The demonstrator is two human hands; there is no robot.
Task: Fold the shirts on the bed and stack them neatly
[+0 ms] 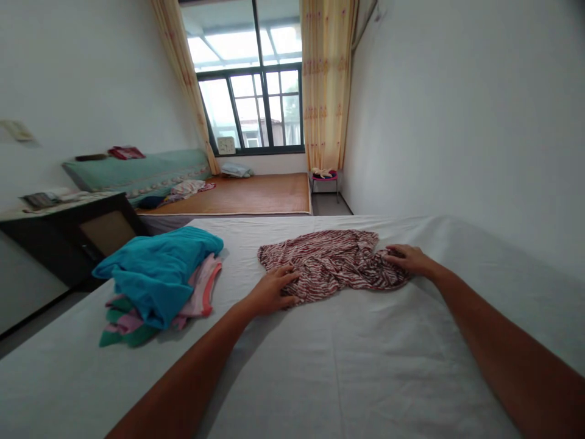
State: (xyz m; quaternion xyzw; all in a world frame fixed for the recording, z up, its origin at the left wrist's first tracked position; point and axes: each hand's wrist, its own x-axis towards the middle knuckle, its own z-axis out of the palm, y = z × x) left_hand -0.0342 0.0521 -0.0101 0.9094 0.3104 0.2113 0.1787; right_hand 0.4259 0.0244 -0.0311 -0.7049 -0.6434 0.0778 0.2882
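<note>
A crumpled garment [338,259] with a dark red and white streaked pattern lies on the white sheet ahead of me. Resting on its left end is my left hand [274,289], open, with the thumb apart from the fingers. My right hand [410,259] touches the bunched right end, its fingers reaching over the fabric and slightly apart; its thumb is hidden. To the left sits a loose pile of clothes: a bright blue garment [159,262] on top, a pink one with a coral edge [205,286] under it, and a green and mauve piece [125,326] at the bottom.
The white sheet [292,372] spreads over the surface before me. Beyond it is a bed with a brown mat [265,192]. A dark cabinet [103,228] stands at left, a small stool [325,177] by the curtain, and a white wall [470,122] along the right.
</note>
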